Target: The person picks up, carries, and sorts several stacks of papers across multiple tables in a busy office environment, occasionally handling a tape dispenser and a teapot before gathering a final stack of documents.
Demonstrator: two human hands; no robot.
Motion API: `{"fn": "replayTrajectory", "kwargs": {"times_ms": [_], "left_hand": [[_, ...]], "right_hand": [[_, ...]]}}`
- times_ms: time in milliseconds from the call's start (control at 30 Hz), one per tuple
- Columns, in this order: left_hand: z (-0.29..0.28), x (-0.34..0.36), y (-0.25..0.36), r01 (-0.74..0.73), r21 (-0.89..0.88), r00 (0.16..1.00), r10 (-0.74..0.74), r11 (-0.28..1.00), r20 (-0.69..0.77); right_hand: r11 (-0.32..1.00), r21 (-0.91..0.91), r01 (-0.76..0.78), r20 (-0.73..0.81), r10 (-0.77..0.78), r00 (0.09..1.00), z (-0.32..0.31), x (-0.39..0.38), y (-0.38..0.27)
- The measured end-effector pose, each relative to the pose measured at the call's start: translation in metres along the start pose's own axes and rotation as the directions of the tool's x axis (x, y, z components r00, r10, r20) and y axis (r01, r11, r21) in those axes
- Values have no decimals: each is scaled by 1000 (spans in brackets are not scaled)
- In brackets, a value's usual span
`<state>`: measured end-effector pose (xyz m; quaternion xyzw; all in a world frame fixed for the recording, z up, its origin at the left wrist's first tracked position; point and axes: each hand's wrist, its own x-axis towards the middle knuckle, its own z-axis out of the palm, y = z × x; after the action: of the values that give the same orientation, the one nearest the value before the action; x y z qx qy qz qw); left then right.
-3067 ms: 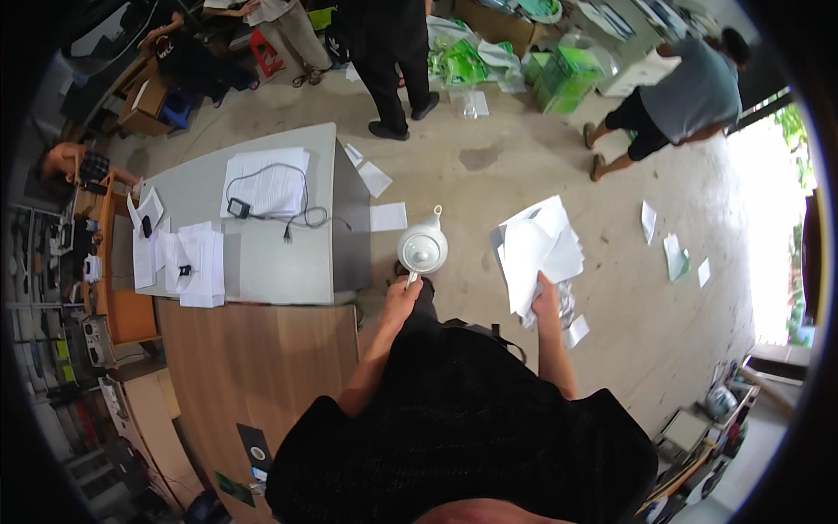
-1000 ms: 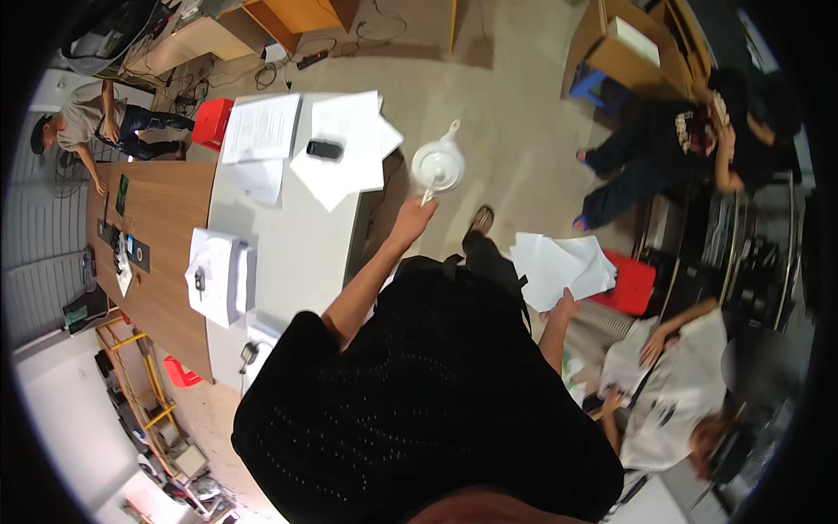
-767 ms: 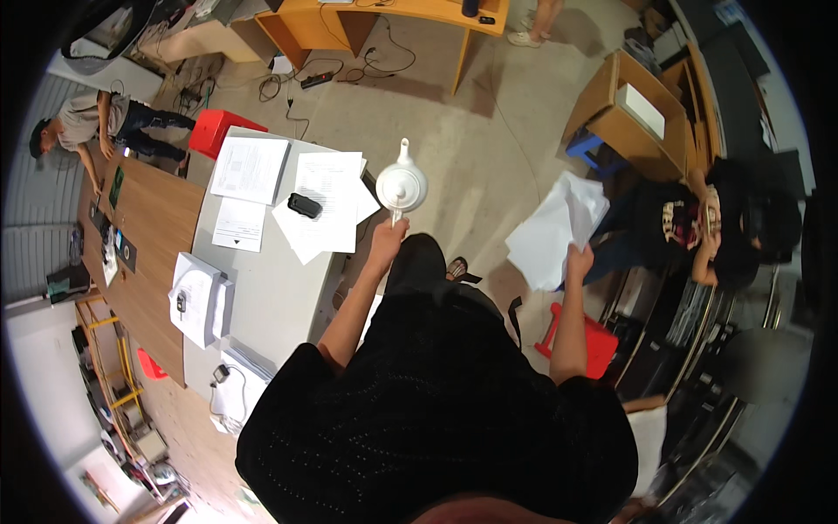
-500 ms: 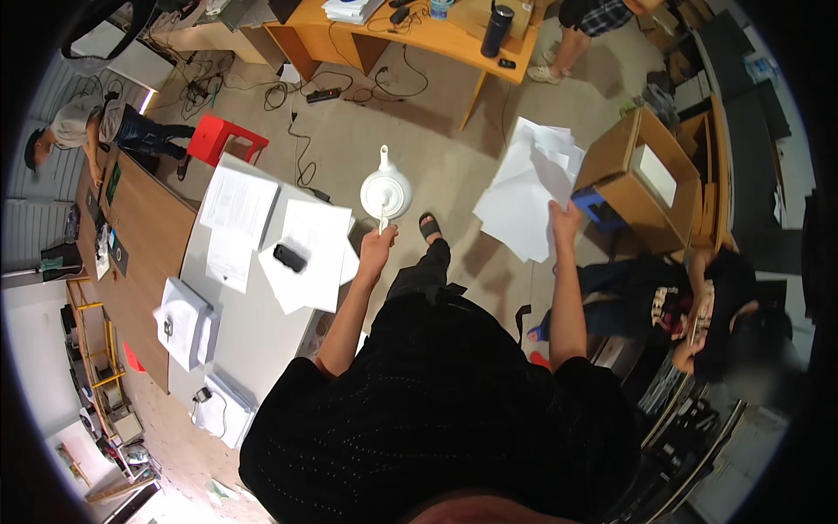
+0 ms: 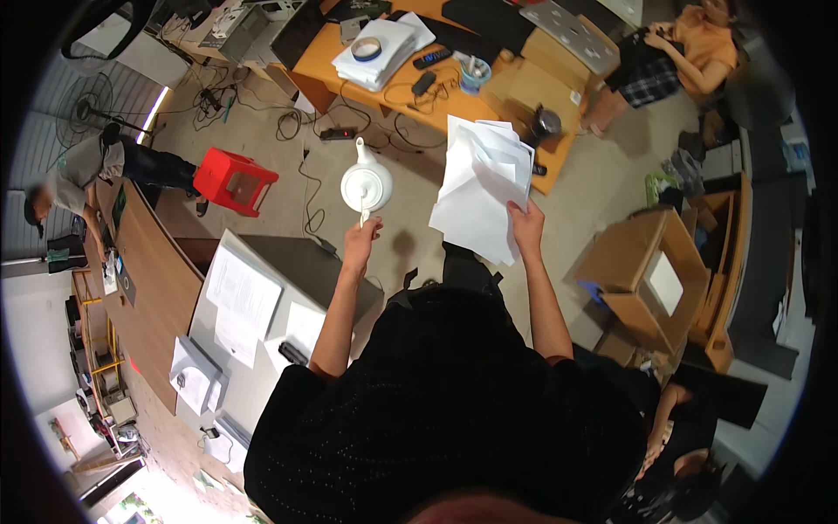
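My left hand (image 5: 360, 243) is closed round the handle of a white teapot (image 5: 367, 184), whose spout points away from me. The pot hangs over the floor with its lid on. In my right hand (image 5: 526, 229) is a loose stack of white paper sheets (image 5: 476, 192), gripped at its right edge. The sheets are fanned out and slightly curled. Ahead of both hands stands an orange wooden desk (image 5: 314, 65).
On the desk are a paper stack with a tape roll (image 5: 367, 49), a cup (image 5: 474, 74) and a dark bottle (image 5: 543, 125). A red stool (image 5: 234, 182) and a grey table (image 5: 227, 297) stand left, an open cardboard box (image 5: 611, 253) right. Cables (image 5: 310, 192) cross the floor. Other people are at both sides.
I have moved forward, so the desk is nearer. The teapot has shifted slightly left, and the papers have come left, closer to the teapot. Both hands keep their hold.
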<state>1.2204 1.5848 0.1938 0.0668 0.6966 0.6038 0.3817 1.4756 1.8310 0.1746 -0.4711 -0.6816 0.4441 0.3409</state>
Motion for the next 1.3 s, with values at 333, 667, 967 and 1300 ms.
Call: {"fn": "replayTrajectory", "kwargs": {"times_ms": [333,667,967,1300], "left_hand": [[-14,190,81,22,24,989,-18,999,-146],[-107,441,160,46,300,996,-20,953,-90],[-100,571,231,-1,374,992,-45,927,115],[20,664,399,-160,281,902,24,946,431]], "right_hand": [[874,483,-61,39,48,998,138,229,-100],[809,536,-239,-52,314,948,255,449,-130],[981,40,-190,-255,194,947,327,592,-131],[856,414,-310,-247,433,867,447,704,-41]]}}
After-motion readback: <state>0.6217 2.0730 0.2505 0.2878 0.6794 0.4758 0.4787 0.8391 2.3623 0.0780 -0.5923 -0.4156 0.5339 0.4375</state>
